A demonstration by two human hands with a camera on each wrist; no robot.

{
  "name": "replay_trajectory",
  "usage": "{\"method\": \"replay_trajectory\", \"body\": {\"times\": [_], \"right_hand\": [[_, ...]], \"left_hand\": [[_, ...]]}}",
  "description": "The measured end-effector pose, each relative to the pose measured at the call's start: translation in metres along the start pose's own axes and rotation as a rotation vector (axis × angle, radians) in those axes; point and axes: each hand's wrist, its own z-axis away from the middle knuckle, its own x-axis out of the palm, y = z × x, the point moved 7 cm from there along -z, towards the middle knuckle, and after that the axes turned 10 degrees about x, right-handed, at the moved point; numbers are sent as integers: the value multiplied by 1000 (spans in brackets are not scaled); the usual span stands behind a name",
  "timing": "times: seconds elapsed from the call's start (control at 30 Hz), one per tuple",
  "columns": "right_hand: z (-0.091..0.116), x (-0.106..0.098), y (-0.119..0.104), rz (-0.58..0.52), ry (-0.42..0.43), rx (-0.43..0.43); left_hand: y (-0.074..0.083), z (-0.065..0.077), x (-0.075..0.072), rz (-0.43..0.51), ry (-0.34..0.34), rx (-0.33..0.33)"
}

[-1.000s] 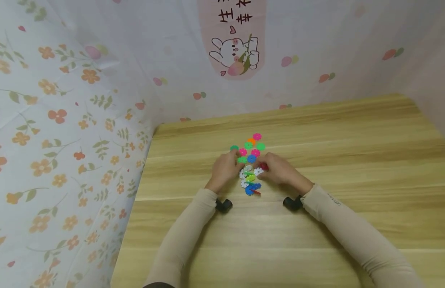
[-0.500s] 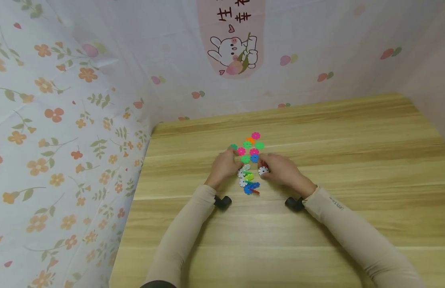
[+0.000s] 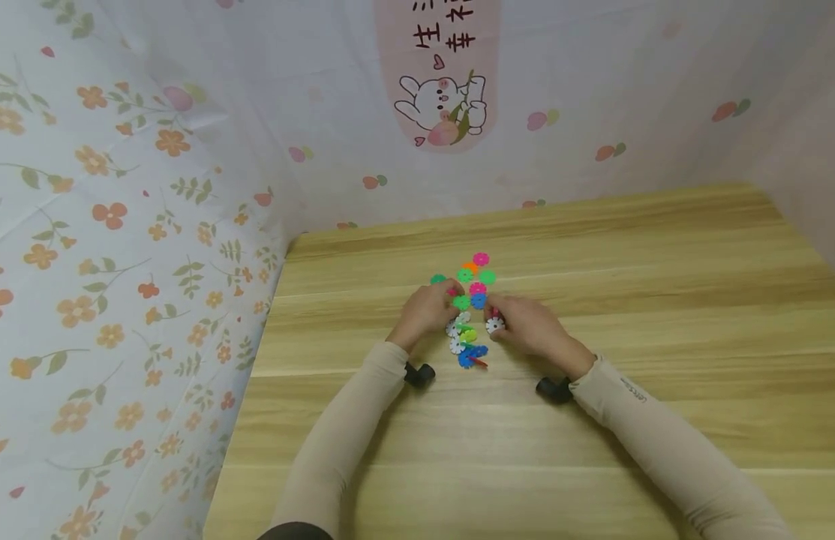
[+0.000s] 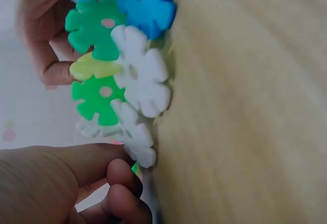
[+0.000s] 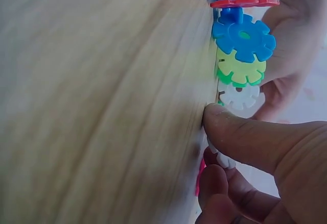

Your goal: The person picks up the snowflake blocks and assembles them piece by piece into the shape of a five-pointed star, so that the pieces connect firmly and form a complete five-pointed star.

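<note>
In the head view my right hand (image 3: 528, 324) pinches a white notched flower disc (image 3: 494, 325) between thumb and fingertips, a red piece showing beside it. My left hand (image 3: 427, 307) reaches over a pink disc, its thumb and curled fingers around a green disc (image 3: 461, 302); whether it grips that disc I cannot tell. Between the hands lies a cluster of interlocked flower discs: white (image 4: 140, 71), green (image 4: 97, 27), yellow-green (image 5: 241, 67) and blue (image 5: 244, 36), with a red disc (image 5: 245, 2) slotted at its near end. Left fingertips overlap its white end in the left wrist view.
Beyond the hands lie loose discs: pink (image 3: 481, 259), orange (image 3: 470, 267), a light green one (image 3: 488, 277) and a blue one (image 3: 479, 301). All rest on a wood-grain table (image 3: 626, 300). Patterned curtains (image 3: 241, 112) stand at the back and left.
My right hand has drawn slightly right with the white disc, away from the cluster. My left fingers have shifted forward and right, over the pink disc.
</note>
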Motion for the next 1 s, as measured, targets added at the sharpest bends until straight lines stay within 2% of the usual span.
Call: {"method": "replay_trajectory", "body": {"times": [0.23, 0.43, 0.67, 0.87, 1.0], "right_hand": [[2, 1, 0, 0, 13, -4], [5, -1, -1, -10, 37, -24], [8, 1, 2, -48, 24, -21], [11, 2, 11, -142, -5, 20], [14, -5, 17, -261, -38, 61]], "left_hand": [[0, 1, -3, 41, -17, -9], [-4, 3, -2, 47, 26, -20], [-4, 2, 4, 43, 58, 23], [-9, 12, -3, 106, 162, 16], [-7, 23, -12, 185, 221, 55]]}}
